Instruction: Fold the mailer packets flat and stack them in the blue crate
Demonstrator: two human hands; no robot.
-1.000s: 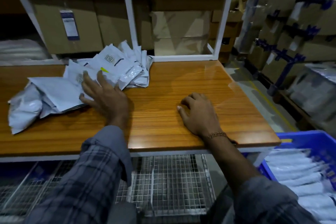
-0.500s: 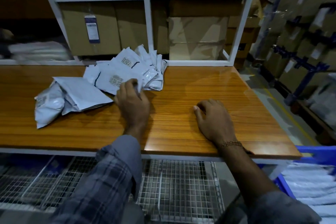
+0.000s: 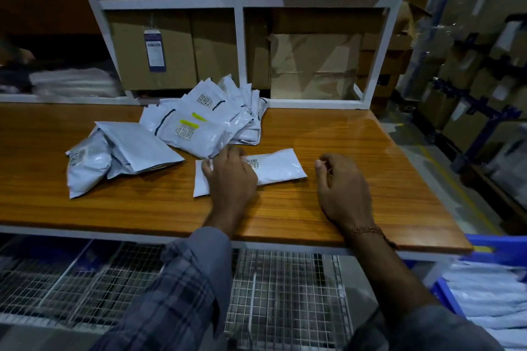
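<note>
Packet positioned for folding
Left hand [image 3: 231, 177] presses packet [image 3: 273, 169] flat-fingered; right hand [image 3: 342, 185] loosely curled, empty. Risk: slick packet slides on table [image 3: 370, 151], skewing fold.

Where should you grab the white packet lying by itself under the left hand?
Probably by its free right end. The single packet lies flat and long across the table, and the left hand covers its left part. The right hand is beside that bare end, holding nothing, so it could come in from the right and pinch the short edge.
</note>
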